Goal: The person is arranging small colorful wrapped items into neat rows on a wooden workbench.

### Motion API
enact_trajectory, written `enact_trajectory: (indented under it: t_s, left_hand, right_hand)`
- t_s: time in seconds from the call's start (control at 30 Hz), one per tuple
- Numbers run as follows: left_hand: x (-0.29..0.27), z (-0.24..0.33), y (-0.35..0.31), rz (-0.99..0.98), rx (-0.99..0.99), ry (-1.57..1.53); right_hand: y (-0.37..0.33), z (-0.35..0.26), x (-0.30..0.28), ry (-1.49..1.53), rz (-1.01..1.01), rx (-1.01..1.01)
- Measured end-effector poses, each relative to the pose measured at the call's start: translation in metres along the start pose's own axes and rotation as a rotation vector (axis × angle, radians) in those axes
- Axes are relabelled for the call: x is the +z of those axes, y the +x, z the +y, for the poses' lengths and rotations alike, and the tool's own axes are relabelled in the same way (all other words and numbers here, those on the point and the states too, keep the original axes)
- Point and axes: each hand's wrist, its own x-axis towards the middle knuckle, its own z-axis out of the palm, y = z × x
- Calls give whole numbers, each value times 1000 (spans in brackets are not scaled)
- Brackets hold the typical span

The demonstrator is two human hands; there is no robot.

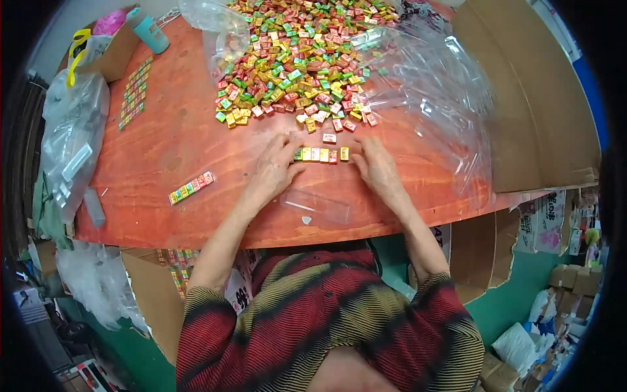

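A short row of small wrapped boxes [315, 154] in yellow, pink, red and green lies across the red table between my hands. At its left end is my left hand [277, 164], thumb and fingers apart around the green box there; whether they touch it I cannot tell. Beside the right end, next to a yellow box [344, 153] slightly apart from the row, my right hand [379, 166] is curved with its fingers apart. One pale box [330, 138] sits just beyond the row. Closer to me lies a clear plastic sleeve [317, 206].
A large heap of small boxes [294, 65] covers the far middle. Clear plastic sleeves [431, 78] pile up at right by a cardboard box [522, 91]. At left are a filled pack [191, 187], a block of packs [136, 93], a teal cup [150, 31] and a plastic bag [75, 124].
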Motion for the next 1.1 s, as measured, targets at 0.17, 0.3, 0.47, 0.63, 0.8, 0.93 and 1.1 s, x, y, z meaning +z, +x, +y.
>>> enact_trajectory:
  t_s: [0.17,0.3,0.47,0.63,0.8,0.93,1.1]
  left_hand:
    - [1,-4,0,-24,-13,-8]
    - [2,0,1,-22,-2,-1]
    - [3,5,1,-44,-45,59]
    - [10,13,5,-14,-12,173]
    - [19,14,12,12,-17,246]
    - [21,15,14,48,-8,293]
    - [19,12,10,41,-6,265]
  right_hand:
    - [3,-12,0,-57,-100,-18]
    - [6,-22,9,-125,-180,73]
    - [13,-12,9,-86,-63,18]
    - [45,4,14,-180,175,40]
    - [77,-5,32,-406,192,161]
    - [82,-3,37,-431,207,198]
    - [89,3,36,-420,225,156]
